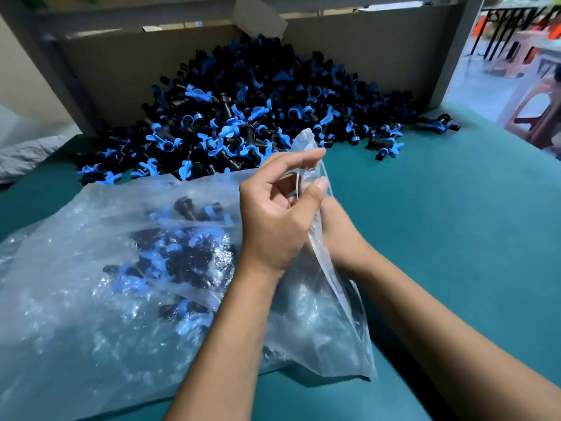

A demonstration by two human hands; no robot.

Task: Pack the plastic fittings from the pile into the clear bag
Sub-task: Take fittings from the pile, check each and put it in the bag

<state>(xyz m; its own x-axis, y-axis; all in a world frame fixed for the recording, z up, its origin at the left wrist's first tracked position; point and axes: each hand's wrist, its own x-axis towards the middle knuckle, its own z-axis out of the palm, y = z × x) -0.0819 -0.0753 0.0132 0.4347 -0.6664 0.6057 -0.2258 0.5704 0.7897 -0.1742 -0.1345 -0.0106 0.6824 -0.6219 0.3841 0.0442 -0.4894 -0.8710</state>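
Observation:
A big pile of black and blue plastic fittings [243, 117] lies at the back of the green table [440, 208]. In front of it a large clear bag [91, 284] lies on its side, with several fittings showing through the plastic. My left hand [273, 220] pinches the bag's gathered edge between thumb and fingers. My right hand [337, 226] sits just behind that edge, mostly hidden by the plastic and the left hand, and grips the bag lower down. A twisted tip of bag plastic [305, 141] sticks up above the fingers.
A cardboard wall [364, 56] stands behind the pile. A few stray fittings [437, 123] lie at the pile's right end. Pink plastic stools [534, 117] stand off the table's right side. A grey crumpled cloth or bag [27, 153] lies at the left.

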